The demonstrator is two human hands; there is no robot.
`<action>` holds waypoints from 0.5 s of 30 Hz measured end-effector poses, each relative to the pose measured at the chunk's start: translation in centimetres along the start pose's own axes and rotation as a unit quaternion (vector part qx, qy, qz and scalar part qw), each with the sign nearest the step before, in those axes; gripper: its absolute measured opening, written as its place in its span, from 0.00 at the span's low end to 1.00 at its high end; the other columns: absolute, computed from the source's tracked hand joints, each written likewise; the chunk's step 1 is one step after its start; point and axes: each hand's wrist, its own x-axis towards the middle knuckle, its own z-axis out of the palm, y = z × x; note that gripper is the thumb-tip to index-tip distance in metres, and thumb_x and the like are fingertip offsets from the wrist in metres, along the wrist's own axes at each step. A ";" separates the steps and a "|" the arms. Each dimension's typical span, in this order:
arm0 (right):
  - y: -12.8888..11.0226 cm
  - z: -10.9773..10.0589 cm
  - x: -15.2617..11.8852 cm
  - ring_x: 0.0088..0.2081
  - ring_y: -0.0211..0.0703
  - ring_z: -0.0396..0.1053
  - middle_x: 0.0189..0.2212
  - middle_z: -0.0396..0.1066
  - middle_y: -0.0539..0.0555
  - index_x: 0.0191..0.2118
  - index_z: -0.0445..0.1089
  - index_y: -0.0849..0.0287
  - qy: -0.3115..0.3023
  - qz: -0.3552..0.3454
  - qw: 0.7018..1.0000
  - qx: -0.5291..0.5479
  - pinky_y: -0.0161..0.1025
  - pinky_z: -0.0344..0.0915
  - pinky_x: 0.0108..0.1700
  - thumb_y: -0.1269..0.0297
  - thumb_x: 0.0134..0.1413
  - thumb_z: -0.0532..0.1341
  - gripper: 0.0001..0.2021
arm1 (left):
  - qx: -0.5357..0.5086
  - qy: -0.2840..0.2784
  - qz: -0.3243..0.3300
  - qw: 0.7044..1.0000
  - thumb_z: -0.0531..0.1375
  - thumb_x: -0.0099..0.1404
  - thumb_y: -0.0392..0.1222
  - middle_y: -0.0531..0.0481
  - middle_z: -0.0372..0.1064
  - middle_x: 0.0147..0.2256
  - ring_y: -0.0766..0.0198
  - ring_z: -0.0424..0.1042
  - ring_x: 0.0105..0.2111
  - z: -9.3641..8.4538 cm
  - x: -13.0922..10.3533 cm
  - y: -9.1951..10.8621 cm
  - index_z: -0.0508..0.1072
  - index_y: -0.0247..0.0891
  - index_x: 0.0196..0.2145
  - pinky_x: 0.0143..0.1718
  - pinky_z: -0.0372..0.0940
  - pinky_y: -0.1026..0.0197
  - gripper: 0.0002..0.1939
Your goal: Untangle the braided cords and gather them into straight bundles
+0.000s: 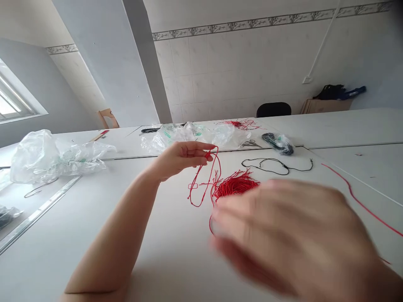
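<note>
My left hand (189,156) is raised over the white table, its fingertips pinched on a thin red cord (201,204) that hangs down in loops. Close to the camera, my right hand (283,230) is large and smeared by motion. Its fingers point left, and a strand of red cord runs down near the fingertips; whether they grip it cannot be made out. Between the hands and behind the right one lies a bundle of red cords (234,185), partly covered by my right hand.
Black cord (277,165) and a long red cord (362,199) lie on the right. Clear plastic bags (189,136), scissors (250,144), bagged dark cord (278,143) and more red strands (239,124) are farther back. More plastic bags (56,157) sit left.
</note>
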 end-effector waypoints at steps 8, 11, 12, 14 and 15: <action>5.4 -1.4 6.8 0.55 0.48 0.69 0.53 0.72 0.54 0.56 0.70 0.48 0.010 0.169 0.973 0.154 0.47 0.66 0.56 0.52 0.60 0.65 0.20 | -0.039 -0.040 0.048 0.997 0.66 0.67 0.41 0.44 0.78 0.44 0.60 0.76 0.42 0.8 -0.8 1.5 0.81 0.43 0.51 0.43 0.71 0.58 0.14; 6.6 -1.4 6.2 0.43 0.42 0.72 0.36 0.74 0.51 0.46 0.75 0.53 -0.041 0.212 0.938 0.270 0.43 0.67 0.52 0.53 0.58 0.67 0.14 | -0.061 -0.026 0.036 0.997 0.67 0.66 0.42 0.46 0.77 0.39 0.65 0.73 0.34 0.4 -1.0 1.6 0.82 0.44 0.48 0.38 0.71 0.60 0.13; 6.9 -1.7 6.1 0.40 0.40 0.71 0.31 0.71 0.49 0.42 0.76 0.55 -0.033 0.214 0.931 0.293 0.42 0.67 0.51 0.53 0.58 0.68 0.12 | -0.069 -0.010 0.029 0.997 0.67 0.66 0.43 0.46 0.77 0.39 0.65 0.72 0.33 0.1 -1.0 1.5 0.82 0.44 0.48 0.37 0.70 0.60 0.13; 7.7 -2.5 6.1 0.34 0.37 0.69 0.25 0.65 0.46 0.38 0.76 0.56 0.008 0.210 0.917 0.340 0.40 0.68 0.49 0.54 0.57 0.69 0.11 | -0.086 0.043 0.024 0.995 0.68 0.64 0.43 0.47 0.75 0.38 0.66 0.71 0.32 -1.0 -1.1 1.3 0.82 0.44 0.49 0.36 0.70 0.61 0.14; 8.2 -2.9 6.2 0.32 0.36 0.67 0.24 0.62 0.45 0.37 0.76 0.56 0.036 0.211 0.906 0.366 0.39 0.68 0.47 0.55 0.56 0.69 0.10 | -0.095 0.071 0.025 0.993 0.68 0.64 0.42 0.47 0.75 0.38 0.66 0.71 0.33 -1.6 -1.2 1.1 0.81 0.44 0.49 0.35 0.70 0.61 0.15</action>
